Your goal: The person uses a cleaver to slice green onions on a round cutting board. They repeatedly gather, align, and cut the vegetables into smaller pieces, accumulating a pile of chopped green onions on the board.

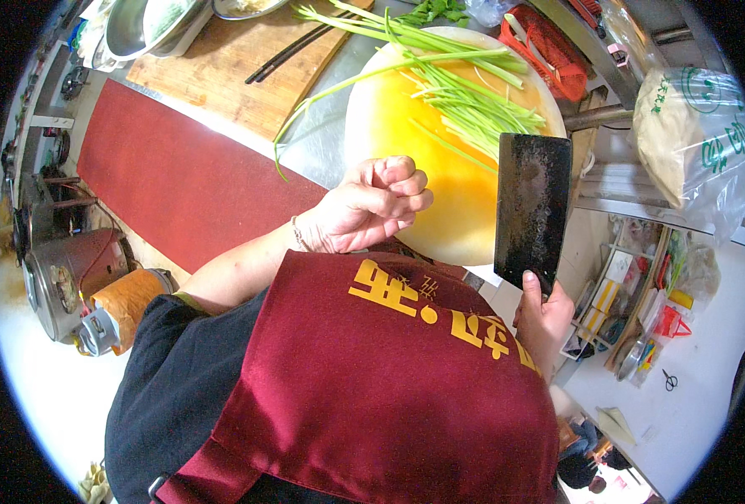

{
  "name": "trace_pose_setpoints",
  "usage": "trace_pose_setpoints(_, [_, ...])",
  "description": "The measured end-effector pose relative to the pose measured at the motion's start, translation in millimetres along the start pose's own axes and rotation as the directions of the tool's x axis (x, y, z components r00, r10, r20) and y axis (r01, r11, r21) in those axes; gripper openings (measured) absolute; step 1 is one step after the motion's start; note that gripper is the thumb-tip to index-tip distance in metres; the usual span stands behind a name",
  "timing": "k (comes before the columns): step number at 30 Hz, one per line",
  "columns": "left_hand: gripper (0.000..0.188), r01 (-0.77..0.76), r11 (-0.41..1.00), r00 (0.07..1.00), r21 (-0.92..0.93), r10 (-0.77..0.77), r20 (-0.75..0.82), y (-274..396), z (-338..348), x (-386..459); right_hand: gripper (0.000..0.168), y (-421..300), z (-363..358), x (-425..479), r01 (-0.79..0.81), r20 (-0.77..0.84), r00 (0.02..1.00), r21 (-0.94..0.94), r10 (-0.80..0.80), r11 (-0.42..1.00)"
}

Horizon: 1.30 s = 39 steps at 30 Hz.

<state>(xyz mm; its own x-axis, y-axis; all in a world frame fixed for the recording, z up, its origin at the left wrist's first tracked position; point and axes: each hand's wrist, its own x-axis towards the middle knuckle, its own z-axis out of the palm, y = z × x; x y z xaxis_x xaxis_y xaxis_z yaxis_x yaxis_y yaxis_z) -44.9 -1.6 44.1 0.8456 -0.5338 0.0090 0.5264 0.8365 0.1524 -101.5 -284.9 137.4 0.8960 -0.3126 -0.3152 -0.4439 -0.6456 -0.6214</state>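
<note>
My right hand (pixel 544 318) grips the handle end of a dark-bladed cleaver (pixel 532 208), its broad blade held upright at the right side of a round cutting board (pixel 404 151). Curled into a loose fist, my left hand (pixel 379 205) hovers over the board's near left edge, and nothing shows in its fingers. A bunch of thin green stalks (pixel 473 107), apparently celery, lies across the far right of the board. Some longer stalks (pixel 347 79) reach left past its rim. The cleaver partly covers the board's right side.
Left of the round board, a wooden board (pixel 221 75) bears dark chopsticks (pixel 290 50). A metal bowl (pixel 123 34) stands behind. At the right are a red plastic basket (pixel 571 82) and a filled plastic bag (pixel 668 138). Scissors (pixel 669 380) lie on a white surface.
</note>
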Motion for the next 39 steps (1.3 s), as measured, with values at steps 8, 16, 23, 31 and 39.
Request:
trace_pose_setpoints(8, [0.036,0.045,0.997,0.999,-0.059,-0.044,0.019,-4.3,2.6,4.1,0.023,-2.0,-4.7,-11.8,-0.034,-0.036,0.999,-0.009,0.034,0.999])
trace_pose_setpoints(16, [0.037,0.056,0.995,0.998,-0.081,-0.055,0.007,-6.5,2.2,7.5,0.026,12.6,-3.1,-13.9,-0.037,-0.034,0.999,-0.033,0.035,0.999])
trace_pose_setpoints(23, [0.037,0.045,0.988,0.998,-0.145,-0.04,0.039,-5.6,-5.5,11.2,0.026,12.5,-1.5,-12.9,0.0,-0.049,0.999,-0.033,-0.002,0.999])
trace_pose_setpoints(31, [0.032,0.064,0.988,0.998,-0.137,-0.067,-0.015,0.8,7.4,11.3,0.025,10.6,-2.0,-10.1,-0.035,-0.035,0.999,-0.053,0.033,0.998])
trace_pose_setpoints(39, [0.033,0.018,0.991,1.0,-0.132,-0.015,0.018,1.4,-1.3,13.0,0.026,2.0,0.0,-10.6,-0.026,-0.031,0.999,-0.065,0.024,0.998])
